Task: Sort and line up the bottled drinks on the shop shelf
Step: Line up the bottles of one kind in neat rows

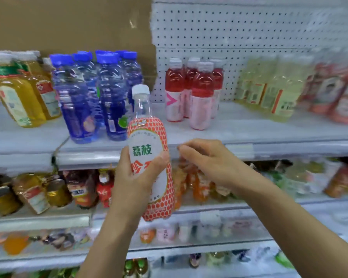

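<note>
My left hand (pixel 135 177) grips a clear bottle with a white cap and an orange-dotted lychee label (pixel 149 149), held upright in front of the upper shelf's edge (pixel 239 151). My right hand (pixel 207 159) hovers just right of the bottle with fingers loosely curled, holding nothing. On the upper shelf stand blue-capped water bottles (pixel 100 93) directly behind the held bottle, and a group of red drinks with pink labels (pixel 195 93) to the right. A gap of bare shelf lies between those two groups.
Yellow tea bottles (pixel 22 91) stand at the upper shelf's left end; pale yellow bottles (pixel 269 91) and red-labelled bottles (pixel 333 93) fill its right. A lower shelf (pixel 38 219) holds gold-capped jars and orange drinks. White pegboard (pixel 249 33) backs the shelf.
</note>
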Demonstrator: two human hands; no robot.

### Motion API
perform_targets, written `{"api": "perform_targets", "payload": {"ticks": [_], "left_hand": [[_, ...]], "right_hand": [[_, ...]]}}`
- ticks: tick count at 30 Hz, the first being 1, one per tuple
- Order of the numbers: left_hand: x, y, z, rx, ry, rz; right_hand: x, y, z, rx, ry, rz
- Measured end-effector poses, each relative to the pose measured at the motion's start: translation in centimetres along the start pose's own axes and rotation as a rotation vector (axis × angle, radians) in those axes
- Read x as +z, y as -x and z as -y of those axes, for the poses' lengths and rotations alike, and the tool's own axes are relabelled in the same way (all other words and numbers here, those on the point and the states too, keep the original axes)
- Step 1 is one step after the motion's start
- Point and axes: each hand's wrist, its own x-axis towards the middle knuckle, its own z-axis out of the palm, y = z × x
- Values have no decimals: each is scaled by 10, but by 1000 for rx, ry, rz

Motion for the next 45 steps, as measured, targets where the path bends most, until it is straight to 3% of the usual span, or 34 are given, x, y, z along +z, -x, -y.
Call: {"api": "perform_targets", "payload": {"ticks": [4,10,16,24,30,36,45], "left_hand": [[80,28,15,2,-28,108],[186,44,28,39,-259,215],[290,35,36,137,-325,389],[412,-19,33,153,-248,782],[484,-86,35,211,-343,673],[549,-128,51,127,-379,591],[613,-157,80,-70,-561,510]], "right_hand": [[-51,42,-25,65,-211,-50],[-127,75,-56,114,-281,-164],[-211,95,-96,87,-295,-388],[-334,92,-146,-7,-182,-660],[-422,65,-177,-95,-59,-829],[-483,39,-222,-77,14,-952],[-515,6,-292,20,83,-840]]}}
